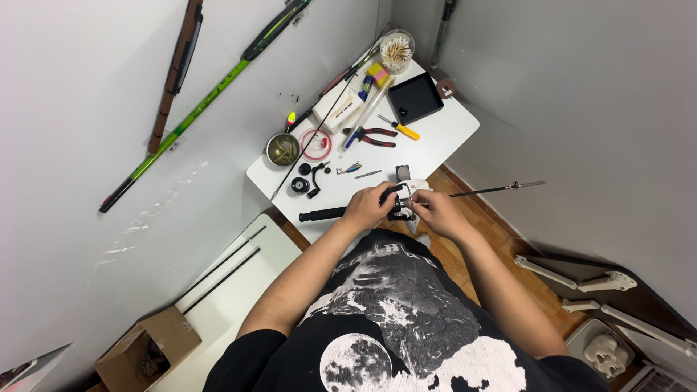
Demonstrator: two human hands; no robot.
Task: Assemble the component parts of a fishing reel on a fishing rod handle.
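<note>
white desk, grey corner. left hand clamped round rod at reel; right hand pinching cloth. likely rigid, light, delicate; hold by grip.

My hands meet at mid-frame over the counter's near edge, holding a fishing reel on its rod. Pliers lie above them, a tray higher right, a bowl upper left.

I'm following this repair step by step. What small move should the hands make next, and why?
Probably keep the left hand steady on the black fishing rod handle while the right hand wipes on with the white cloth: both hands meet at the black reel, whose state is hidden.
</note>
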